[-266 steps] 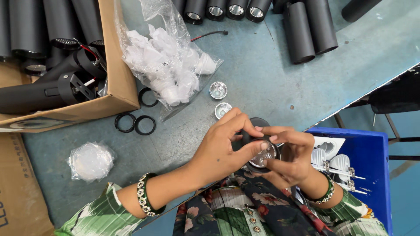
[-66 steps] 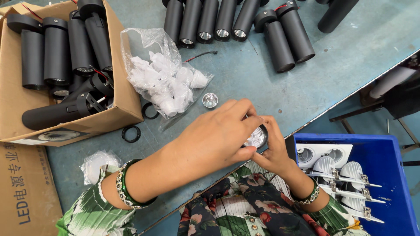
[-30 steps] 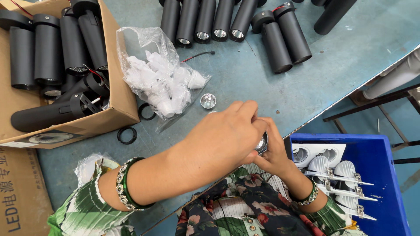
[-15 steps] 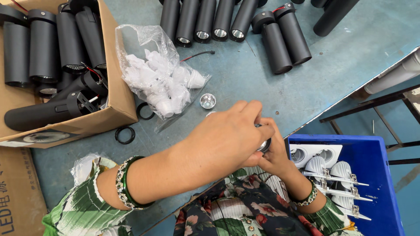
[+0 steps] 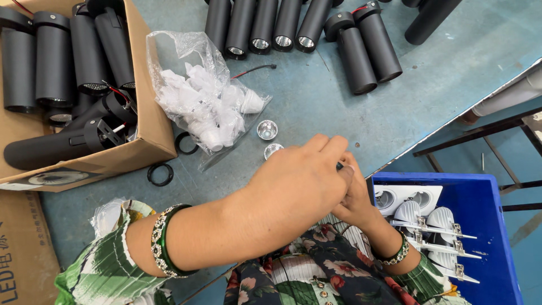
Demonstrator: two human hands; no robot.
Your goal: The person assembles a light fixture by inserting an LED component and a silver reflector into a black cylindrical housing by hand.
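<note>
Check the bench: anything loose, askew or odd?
Mostly tidy. Two black rings lie loose beside the cardboard box, and two small silver reflectors sit stray near the plastic bag. Both hands cover the held part, so its state is hidden.

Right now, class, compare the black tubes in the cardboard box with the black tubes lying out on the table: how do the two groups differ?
The boxed tubes are crowded inside the cardboard box, some overlapping; the table tubes lie side by side on the bare table. Red wires show among the boxed tubes, while most table tubes show shiny open ends. Both groups are matte black cylinders.
</note>
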